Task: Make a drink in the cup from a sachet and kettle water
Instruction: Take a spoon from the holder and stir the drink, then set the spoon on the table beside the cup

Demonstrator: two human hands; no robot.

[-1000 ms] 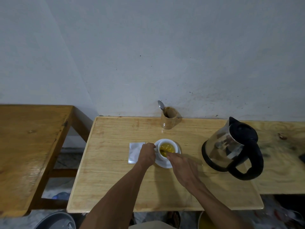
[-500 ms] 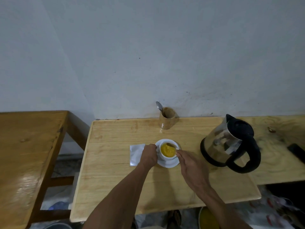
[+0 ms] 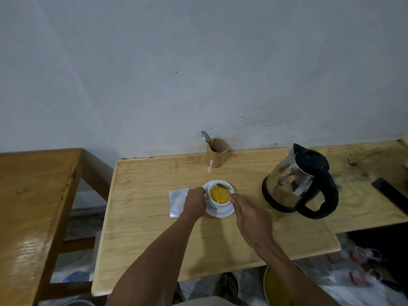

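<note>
A: Item one, cup [image 3: 219, 196]. Status?

B: White, on its saucer [image 3: 220, 212], mid-counter. The liquid reads opaque yellow-orange; a second ago it was thin and clear-yellow with dark patches. A spoon [image 3: 221, 186] lies across the far rim, bowl in the drink. Judged: powder now mixed in, stirring near its end.

A: Hands?

B: Left hand [image 3: 194, 203] at the cup's left side, fingers curled at the handle; the handle itself is hidden, so whether they pinch it cannot be told. Right hand [image 3: 251, 217] at the right rim, fingers pressed together, tips touching the cup edge; earlier they were over the cup's mouth, now shifted right. Whether they pinch the spoon's handle cannot be told.

A: Sachet [image 3: 176, 202]?

B: Flat on the counter [image 3: 154, 239], just left of the saucer, partly under the left hand. Looks spent.

A: Kettle [image 3: 298, 182]?

B: Right of the cup, apart from it, handle toward the person. The view has swung since, but its place relative to the cup looks unchanged.

A: Edges, room?

B: Wooden holder [image 3: 217, 154] with a second spoon at the wall, behind the cup. The near half of the counter is bare; the left edge is well apart from the sachet. A gap separates the left table [image 3: 33, 195]. A dark object [image 3: 390, 195] lies far right, unidentified.
</note>
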